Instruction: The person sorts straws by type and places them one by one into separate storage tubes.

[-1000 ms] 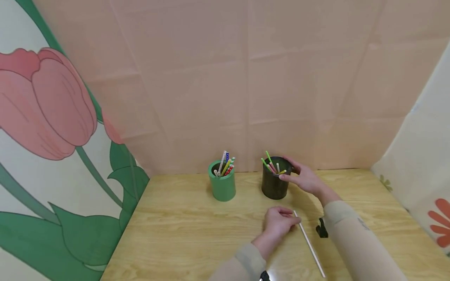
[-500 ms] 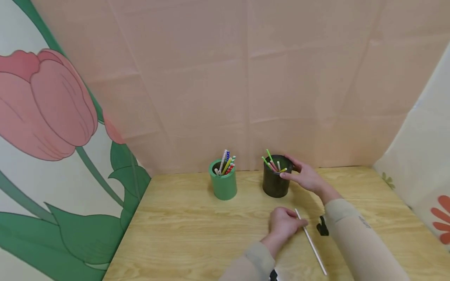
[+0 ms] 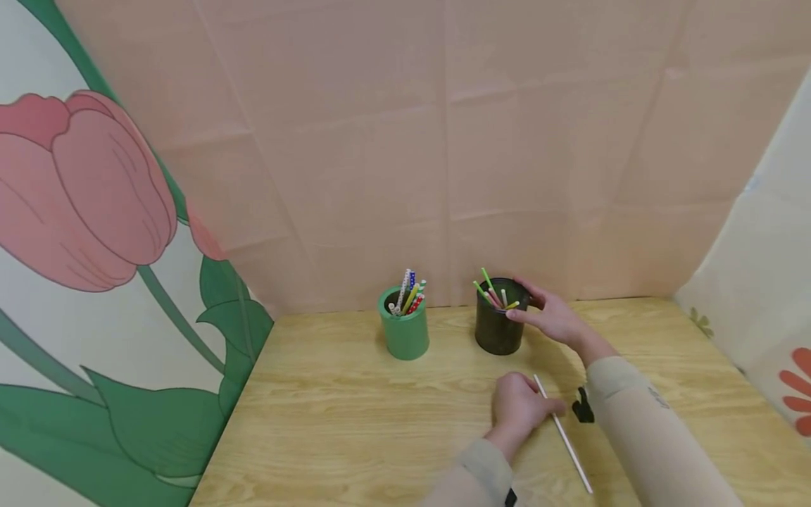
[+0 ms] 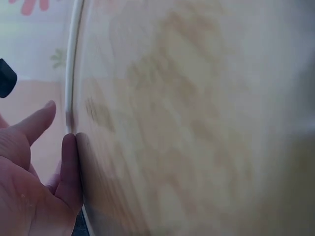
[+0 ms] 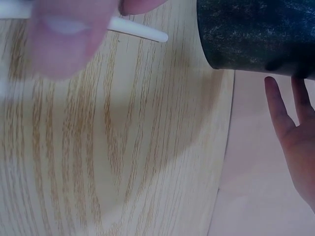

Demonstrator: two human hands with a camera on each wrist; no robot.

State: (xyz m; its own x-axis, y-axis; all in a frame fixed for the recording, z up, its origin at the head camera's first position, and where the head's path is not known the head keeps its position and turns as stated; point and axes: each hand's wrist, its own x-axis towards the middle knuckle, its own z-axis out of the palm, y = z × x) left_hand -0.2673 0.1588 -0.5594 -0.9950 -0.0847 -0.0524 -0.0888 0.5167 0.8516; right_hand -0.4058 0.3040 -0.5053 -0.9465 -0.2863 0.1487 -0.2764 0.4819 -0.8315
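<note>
A thin white straw [image 3: 573, 451] lies slanted on the wooden table. My left hand [image 3: 521, 407] is at its far end, thumb over the straw in the head view. In the left wrist view a fingertip [image 4: 70, 147] meets the straw's end, while the thumb [image 4: 42, 120] stands apart from it. My right hand [image 3: 557, 320] holds the black pen cup [image 3: 498, 332] at its right side, thumb on the front rim and fingers reaching behind. Green, pink, white and yellow straws [image 3: 491, 294] stand in that cup.
To the left of the black cup stands a green cup [image 3: 405, 338] with several patterned straws [image 3: 410, 292]. A pink sheet [image 3: 355, 176] hangs behind the table [image 3: 329, 408]. Printed flower panels [image 3: 114, 197] flank both sides.
My left hand has moved right, bringing its thumb over the straw. The straw stays lying on the table. My right hand keeps its place at the black cup. The head view has shifted slightly.
</note>
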